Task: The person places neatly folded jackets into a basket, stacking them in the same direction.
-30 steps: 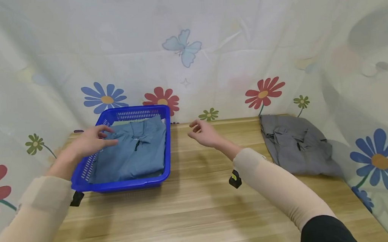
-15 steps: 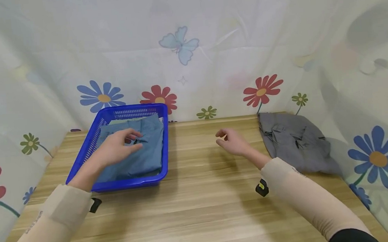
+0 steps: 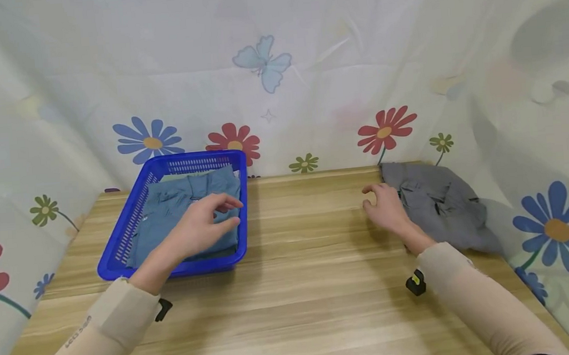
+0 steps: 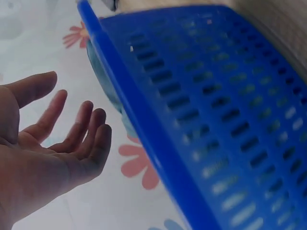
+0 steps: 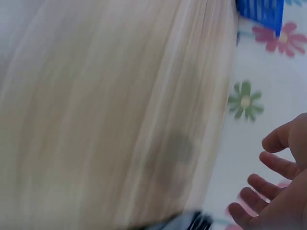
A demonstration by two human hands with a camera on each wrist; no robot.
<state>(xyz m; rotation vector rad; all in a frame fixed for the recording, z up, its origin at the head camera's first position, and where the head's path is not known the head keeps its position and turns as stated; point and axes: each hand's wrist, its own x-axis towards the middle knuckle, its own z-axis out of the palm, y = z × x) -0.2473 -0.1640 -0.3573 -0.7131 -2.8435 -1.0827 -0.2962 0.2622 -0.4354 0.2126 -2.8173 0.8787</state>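
My left hand [image 3: 203, 223] hovers over the right part of a blue plastic basket [image 3: 102, 268], fingers loosely bent and holding nothing. Inside the basket lies a folded blue garment [image 3: 167, 220] with a small dark tag or pull near its collar, partly hidden by that hand. The left wrist view shows the same hand apart from the basket's slotted wall [image 4: 192, 105]. My right hand [image 3: 384, 206] is in the air at the left edge of a folded grey garment [image 3: 442, 209], its fingers relaxed with nothing between them. In the right wrist view those fingers [image 5: 264, 184] hang loosely curved.
Both garments are on a wooden table [image 3: 294, 305]; the basket stands at its left, the grey garment at its far right. A flower-printed curtain [image 3: 328, 101] hangs behind the table and along both sides. Lighter cloth shows under the blue garment.
Both hands have moved right: the left from the basket's left side across the blue garment, the right from mid-table to the grey garment. The basket and garments stay in place.
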